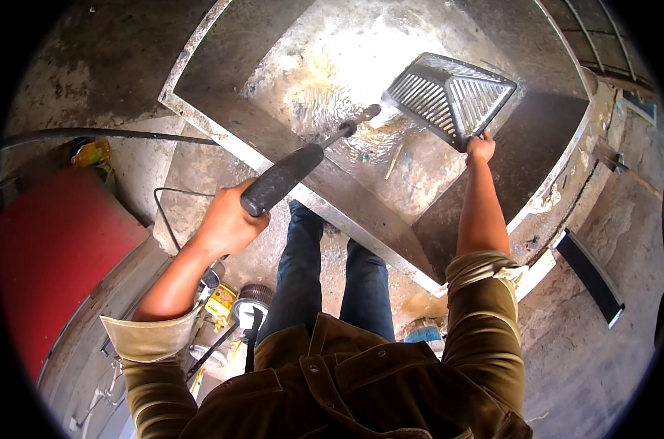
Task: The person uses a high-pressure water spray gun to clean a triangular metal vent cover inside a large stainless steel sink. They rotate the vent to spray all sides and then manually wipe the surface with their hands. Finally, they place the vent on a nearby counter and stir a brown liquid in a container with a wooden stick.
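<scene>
My left hand [233, 222] is closed round the rear of a black pressure washer gun [292, 172], whose lance points up and to the right. A white spray leaves its nozzle and meets the left edge of a black slotted metal grille [449, 95], shaped like a shallow pyramid. By its near lower corner my right hand [481, 148] grips the grille, holding it tilted inside a large metal-walled basin [361, 212]. The fingers behind the grille are partly hidden. Water runs over the stained basin floor below the nozzle.
A dark hose [112, 134] crosses at the left, above a red panel [61, 249]. Near my legs stand a ribbed round part [254, 296] and a yellow package [221, 304]. A black strip [590, 276] lies at the right. A thin stick [394, 162] rests in the basin.
</scene>
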{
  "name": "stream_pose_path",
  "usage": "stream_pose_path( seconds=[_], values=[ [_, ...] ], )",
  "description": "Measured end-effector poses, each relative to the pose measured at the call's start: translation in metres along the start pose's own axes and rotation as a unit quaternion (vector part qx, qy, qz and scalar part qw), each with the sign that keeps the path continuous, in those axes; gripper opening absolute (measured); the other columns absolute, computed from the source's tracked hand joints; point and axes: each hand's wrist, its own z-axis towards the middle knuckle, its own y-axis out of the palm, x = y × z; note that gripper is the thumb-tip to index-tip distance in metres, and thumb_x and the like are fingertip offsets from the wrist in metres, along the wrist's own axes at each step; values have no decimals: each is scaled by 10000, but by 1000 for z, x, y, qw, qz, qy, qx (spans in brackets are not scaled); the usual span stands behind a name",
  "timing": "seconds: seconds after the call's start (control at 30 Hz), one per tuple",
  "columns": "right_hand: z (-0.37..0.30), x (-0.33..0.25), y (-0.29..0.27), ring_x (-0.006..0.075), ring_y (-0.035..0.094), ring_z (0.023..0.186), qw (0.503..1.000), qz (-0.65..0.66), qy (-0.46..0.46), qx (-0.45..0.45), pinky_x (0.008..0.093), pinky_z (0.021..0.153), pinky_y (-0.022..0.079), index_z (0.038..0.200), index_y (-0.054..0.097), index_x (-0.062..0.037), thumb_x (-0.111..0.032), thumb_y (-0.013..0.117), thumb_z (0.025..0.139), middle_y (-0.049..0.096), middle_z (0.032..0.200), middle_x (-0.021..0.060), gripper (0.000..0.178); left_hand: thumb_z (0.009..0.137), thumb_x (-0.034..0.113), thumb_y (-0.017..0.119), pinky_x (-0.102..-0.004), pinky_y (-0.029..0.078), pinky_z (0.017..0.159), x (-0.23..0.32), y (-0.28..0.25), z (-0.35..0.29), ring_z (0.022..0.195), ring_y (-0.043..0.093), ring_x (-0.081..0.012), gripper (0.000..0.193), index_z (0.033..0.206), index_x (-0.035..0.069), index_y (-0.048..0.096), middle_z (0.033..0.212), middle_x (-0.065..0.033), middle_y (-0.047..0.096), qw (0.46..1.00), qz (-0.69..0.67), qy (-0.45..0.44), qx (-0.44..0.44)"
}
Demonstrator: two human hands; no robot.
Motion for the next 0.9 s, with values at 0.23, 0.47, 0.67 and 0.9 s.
stream_pose_path(
  seconds=[0.23,0.47,0.67,0.9],
  values=[
    [5,-1,-1,187,651,800,1000,-10,6,-2,288,742,479,1175,632,-14,-37,653,707,698,944,176,469,718,95,622,-416,502,716,7,3,9,838,619,-411,261,967,20,610,821,-225,642,1000,21,8,-7],
    [5,-1,-2,229,661,854,1000,-21,11,-4,330,769,480,1134,655,-21,-85,783,673,698,979,167,483,707,93,634,-435,502,707,7,7,16,835,616,-414,292,991,31,608,822,-229,641,1000,18,11,-19],
    [3,5,2,223,664,817,999,24,27,-3,326,763,484,1139,650,-11,-77,786,668,703,932,174,495,700,96,638,-449,503,715,4,12,20,845,611,-419,299,990,38,599,821,-226,640,999,39,-7,-16],
    [24,24,14,147,611,655,999,-17,-31,10,305,619,484,1139,657,-10,-71,539,702,693,798,133,457,703,85,625,-434,504,723,0,11,21,859,612,-416,276,972,23,605,836,-241,633,1000,24,-4,5]
  ],
)
